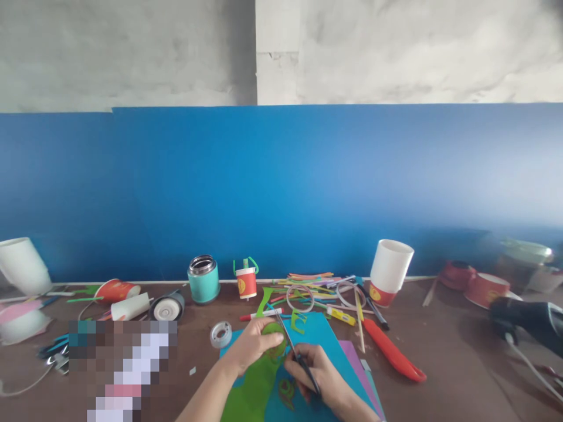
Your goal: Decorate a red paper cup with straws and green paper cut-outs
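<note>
My left hand (254, 344) pinches a small rounded piece of green paper (273, 333) between thumb and fingers. In my right hand (320, 375) is a pair of scissors (303, 364) with dark handles, its blades pointing up and left beside the green piece. Whether the blades touch the paper I cannot tell. Below my hands lie a large green sheet (248, 390) and a blue sheet (321, 333). A curled green cutout (287, 394) rests on the blue sheet between my wrists, and a green scrap with cut-out openings (298, 322) lies near its far edge.
Behind the sheets are a tape roll (220, 334), a teal jar (203, 280), a small red cup (246, 283) and many coloured sticks. To the right stand stacked paper cups (390, 271), a red-handled tool (393, 351) and a black device (530, 319). A blue partition (281, 187) borders the table.
</note>
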### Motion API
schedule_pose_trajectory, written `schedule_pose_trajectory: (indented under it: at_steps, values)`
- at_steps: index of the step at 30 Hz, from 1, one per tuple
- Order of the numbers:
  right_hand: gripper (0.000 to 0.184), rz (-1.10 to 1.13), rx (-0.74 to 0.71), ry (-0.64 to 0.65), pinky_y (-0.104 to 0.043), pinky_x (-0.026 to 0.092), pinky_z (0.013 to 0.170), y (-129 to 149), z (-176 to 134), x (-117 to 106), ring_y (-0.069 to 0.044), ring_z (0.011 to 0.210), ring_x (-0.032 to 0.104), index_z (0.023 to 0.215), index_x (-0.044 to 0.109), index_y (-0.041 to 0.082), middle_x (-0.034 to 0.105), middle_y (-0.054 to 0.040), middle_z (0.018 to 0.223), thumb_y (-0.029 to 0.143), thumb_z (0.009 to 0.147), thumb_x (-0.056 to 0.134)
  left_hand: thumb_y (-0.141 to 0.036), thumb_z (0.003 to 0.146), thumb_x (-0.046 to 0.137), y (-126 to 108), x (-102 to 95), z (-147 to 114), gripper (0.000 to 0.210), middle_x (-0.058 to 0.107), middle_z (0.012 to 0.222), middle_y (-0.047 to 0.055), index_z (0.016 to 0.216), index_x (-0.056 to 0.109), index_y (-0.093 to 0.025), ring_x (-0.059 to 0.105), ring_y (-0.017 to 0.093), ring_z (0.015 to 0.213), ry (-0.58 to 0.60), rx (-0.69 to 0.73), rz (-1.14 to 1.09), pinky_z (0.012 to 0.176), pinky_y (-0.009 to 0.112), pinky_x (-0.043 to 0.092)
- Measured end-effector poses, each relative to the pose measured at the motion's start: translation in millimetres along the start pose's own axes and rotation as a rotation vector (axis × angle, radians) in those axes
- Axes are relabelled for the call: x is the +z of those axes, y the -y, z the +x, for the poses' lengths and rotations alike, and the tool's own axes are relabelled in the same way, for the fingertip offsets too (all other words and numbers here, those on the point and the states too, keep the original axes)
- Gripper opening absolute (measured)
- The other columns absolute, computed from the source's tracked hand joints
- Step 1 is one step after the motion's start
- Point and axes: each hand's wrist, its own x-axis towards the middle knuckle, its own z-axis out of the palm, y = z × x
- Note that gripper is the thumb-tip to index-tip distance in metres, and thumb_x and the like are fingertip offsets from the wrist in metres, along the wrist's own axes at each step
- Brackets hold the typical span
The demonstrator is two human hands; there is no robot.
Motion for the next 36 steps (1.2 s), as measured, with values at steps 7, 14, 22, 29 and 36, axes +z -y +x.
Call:
schedule_pose_trajectory:
  at_steps: [7, 14, 22, 29, 36]
  values:
    - [0.028, -0.033, 0.016, 0.004, -0.017, 0.025, 0.034, 4, -1, 0, -0.006, 0.030, 0.036, 0.065, 0.054, 0.016, 0.045, 0.0076, 0.036, 0.043, 0.072, 0.058, -0.028, 0.067, 0.068, -3, -3.7, -3, 0.024, 0.058, 0.066, -0.002, 0.086, 0.068, -0.014, 0.045, 0.009, 0.057, 0.075, 0.036, 0.006, 0.058, 0.022, 0.036]
    - [0.029, -0.043, 0.003, 0.056, -0.016, 0.025, 0.032, -4, 1, -1, -0.005, 0.030, 0.036, 0.067, 0.054, 0.015, 0.045, 0.0079, 0.037, 0.043, 0.072, 0.059, -0.029, 0.066, 0.070, 0, -11.6, -3, 0.025, 0.060, 0.067, -0.002, 0.087, 0.068, -0.016, 0.048, 0.011, 0.059, 0.112, 0.002, 0.035, 0.057, 0.022, 0.038]
    - [0.028, 0.021, -0.019, 0.056, -0.016, 0.031, 0.033, -5, 2, -1, -0.006, 0.032, 0.039, 0.070, 0.056, 0.015, 0.045, 0.0081, 0.039, 0.042, 0.072, 0.061, -0.027, 0.064, 0.070, 0, -16.0, -3, 0.026, 0.062, 0.068, -0.002, 0.087, 0.067, -0.016, 0.051, 0.011, 0.060, 0.094, -0.055, 0.025, 0.059, 0.023, 0.040]
    - [0.030, -0.004, -0.016, 0.067, -0.017, 0.029, 0.033, -6, 1, -1, -0.006, 0.033, 0.039, 0.070, 0.057, 0.014, 0.046, 0.0075, 0.040, 0.044, 0.072, 0.061, -0.027, 0.064, 0.069, 0, -14.0, -3, 0.027, 0.061, 0.068, -0.002, 0.088, 0.068, -0.016, 0.050, 0.011, 0.060, 0.091, -0.033, 0.047, 0.058, 0.022, 0.039]
    - [0.031, -0.055, -0.022, 0.061, -0.016, 0.024, 0.033, -7, 1, -1, -0.005, 0.030, 0.036, 0.066, 0.055, 0.015, 0.044, 0.0082, 0.037, 0.045, 0.073, 0.060, -0.025, 0.063, 0.069, 0, -14.6, -3, 0.031, 0.061, 0.068, -0.003, 0.093, 0.066, -0.017, 0.051, 0.011, 0.060, 0.088, -0.058, 0.032, 0.058, 0.022, 0.040]
